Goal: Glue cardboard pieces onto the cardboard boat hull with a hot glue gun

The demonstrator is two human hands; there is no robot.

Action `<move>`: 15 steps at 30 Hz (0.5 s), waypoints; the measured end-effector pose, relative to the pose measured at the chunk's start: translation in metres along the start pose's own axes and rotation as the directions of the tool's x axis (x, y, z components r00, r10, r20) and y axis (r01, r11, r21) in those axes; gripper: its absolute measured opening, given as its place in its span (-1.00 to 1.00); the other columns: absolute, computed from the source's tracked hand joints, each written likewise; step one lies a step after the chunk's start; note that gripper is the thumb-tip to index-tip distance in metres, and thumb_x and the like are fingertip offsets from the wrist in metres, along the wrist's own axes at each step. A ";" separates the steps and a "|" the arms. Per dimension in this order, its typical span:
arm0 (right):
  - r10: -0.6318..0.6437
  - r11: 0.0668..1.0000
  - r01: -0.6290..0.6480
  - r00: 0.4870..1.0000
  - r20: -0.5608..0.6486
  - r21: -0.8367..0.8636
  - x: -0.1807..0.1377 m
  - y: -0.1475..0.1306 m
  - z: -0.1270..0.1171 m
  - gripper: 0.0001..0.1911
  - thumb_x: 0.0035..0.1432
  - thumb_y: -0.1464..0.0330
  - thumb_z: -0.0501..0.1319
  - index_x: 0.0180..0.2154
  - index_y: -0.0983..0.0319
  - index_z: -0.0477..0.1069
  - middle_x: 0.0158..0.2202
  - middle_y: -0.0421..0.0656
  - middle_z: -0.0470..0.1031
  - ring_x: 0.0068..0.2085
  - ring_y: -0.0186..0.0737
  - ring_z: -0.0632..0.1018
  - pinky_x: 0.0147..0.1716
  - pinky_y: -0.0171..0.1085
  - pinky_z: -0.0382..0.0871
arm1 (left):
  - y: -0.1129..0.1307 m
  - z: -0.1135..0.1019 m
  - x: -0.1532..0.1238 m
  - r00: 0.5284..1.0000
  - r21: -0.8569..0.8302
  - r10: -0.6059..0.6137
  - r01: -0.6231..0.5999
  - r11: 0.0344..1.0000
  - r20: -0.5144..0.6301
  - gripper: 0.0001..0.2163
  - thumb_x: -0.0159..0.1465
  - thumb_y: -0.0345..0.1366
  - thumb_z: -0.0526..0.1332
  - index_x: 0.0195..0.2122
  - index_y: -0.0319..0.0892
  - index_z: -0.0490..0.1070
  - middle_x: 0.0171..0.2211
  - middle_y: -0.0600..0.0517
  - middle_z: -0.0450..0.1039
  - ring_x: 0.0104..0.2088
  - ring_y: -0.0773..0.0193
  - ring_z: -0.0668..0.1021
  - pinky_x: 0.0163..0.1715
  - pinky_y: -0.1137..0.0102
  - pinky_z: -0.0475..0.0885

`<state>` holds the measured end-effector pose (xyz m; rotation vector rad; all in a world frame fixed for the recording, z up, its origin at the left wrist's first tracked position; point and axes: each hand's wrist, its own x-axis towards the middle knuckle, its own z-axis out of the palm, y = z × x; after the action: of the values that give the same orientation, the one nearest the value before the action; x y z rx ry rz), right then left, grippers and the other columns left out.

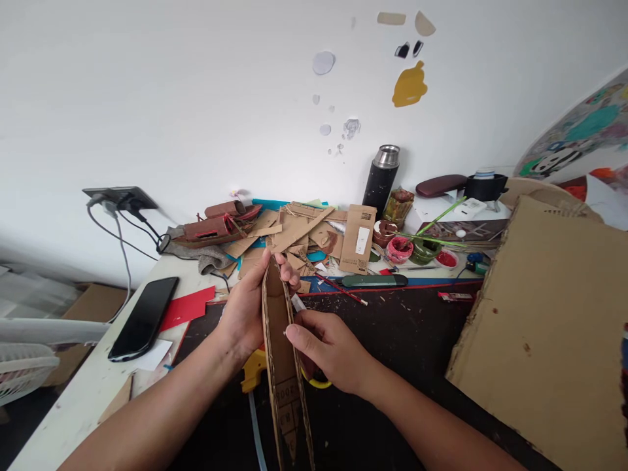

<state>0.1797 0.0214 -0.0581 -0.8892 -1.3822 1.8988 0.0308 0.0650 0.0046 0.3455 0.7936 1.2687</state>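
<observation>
A long, narrow cardboard boat hull (pixel 280 327) with raised side walls and a pointed far end is held up in front of me. Printed marks show on its floor near my body. My left hand (pixel 252 307) wraps around the pointed end, fingers coming over the far side. My right hand (pixel 328 347) grips the right wall about halfway along, thumb on the inner side and fingers hidden behind. Beneath the hull, partly covered, lie a yellow glue gun (pixel 254 371) and a yellow ring-shaped handle (pixel 318 381).
Cardboard scraps (pixel 299 229) are heaped at the back beside a brown model boat (pixel 210 229). Paint pots (pixel 400 248), a black flask (pixel 381 176) and a green cutter (pixel 375 280) stand or lie to the right. A large cardboard sheet (pixel 549 327) leans at right; a phone (pixel 144 319) lies left.
</observation>
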 end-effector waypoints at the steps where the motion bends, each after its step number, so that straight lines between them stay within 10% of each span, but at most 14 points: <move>1: 0.003 1.000 -0.003 1.000 0.000 0.000 0.000 0.000 0.000 -0.30 0.23 -0.33 0.25 -0.38 0.18 0.34 -0.60 -0.32 0.34 -0.60 -0.36 0.37 -0.60 -0.35 0.21 | 0.000 0.000 0.000 1.000 0.001 0.001 -0.001 1.000 -0.001 -0.53 0.62 -0.22 -0.01 -0.40 -0.22 0.51 -0.52 0.04 0.35 -0.48 0.28 0.53 -0.38 0.46 0.57; 15: 0.006 0.999 -0.006 1.000 0.003 0.046 0.002 0.006 0.001 -0.28 0.19 -0.37 0.26 -0.37 0.19 0.36 -0.58 -0.31 0.35 -0.59 -0.35 0.39 -0.59 -0.35 0.25 | -0.001 -0.003 0.002 1.000 -0.017 0.021 -0.021 1.000 0.000 -0.55 0.61 -0.22 0.01 -0.38 -0.21 0.51 -0.52 0.05 0.36 -0.47 0.29 0.53 -0.41 0.47 0.56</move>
<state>0.1772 0.0211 -0.0643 -0.8698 -1.3336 1.9288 0.0300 0.0662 0.0014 0.3408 0.7799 1.2943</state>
